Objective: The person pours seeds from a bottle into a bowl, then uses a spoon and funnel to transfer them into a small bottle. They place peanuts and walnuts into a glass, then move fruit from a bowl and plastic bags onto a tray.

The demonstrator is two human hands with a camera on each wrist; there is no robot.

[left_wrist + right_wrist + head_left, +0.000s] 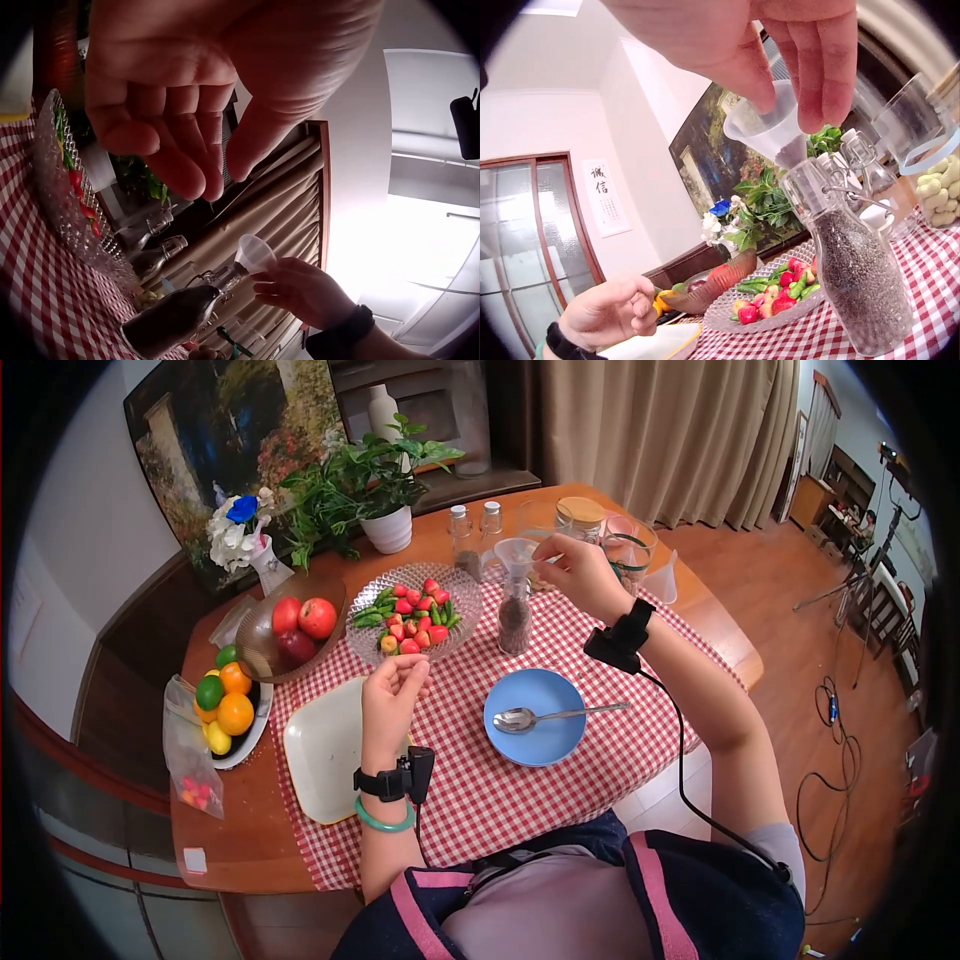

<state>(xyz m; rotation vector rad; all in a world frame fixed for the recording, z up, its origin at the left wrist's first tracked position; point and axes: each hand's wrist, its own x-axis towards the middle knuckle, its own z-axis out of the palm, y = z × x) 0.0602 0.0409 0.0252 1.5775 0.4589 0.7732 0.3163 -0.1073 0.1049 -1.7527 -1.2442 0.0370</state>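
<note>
A clear funnel [769, 124] stands in the neck of a glass swing-top bottle [859, 277], which is nearly full of small dark grains. Some dark grains also show low in the funnel. My right hand [578, 575] pinches the funnel's rim, thumb on one side and fingers on the other. The bottle stands upright on the red checked cloth [460, 760]. My left hand [392, 695] hovers loosely curled over the far edge of a white tray [325, 745], holding nothing. Close beyond it sits a glass plate [365, 585] of small red fruits and green peppers.
A blue plate [535, 750] with a metal spoon [515, 721] lies in front of the bottle. Two more swing-top bottles [465, 545] and a wooden-lidded jar [580, 515] stand behind. Left are a fruit bowl [262, 630], a citrus plate [255, 740] and a plastic bag [190, 750].
</note>
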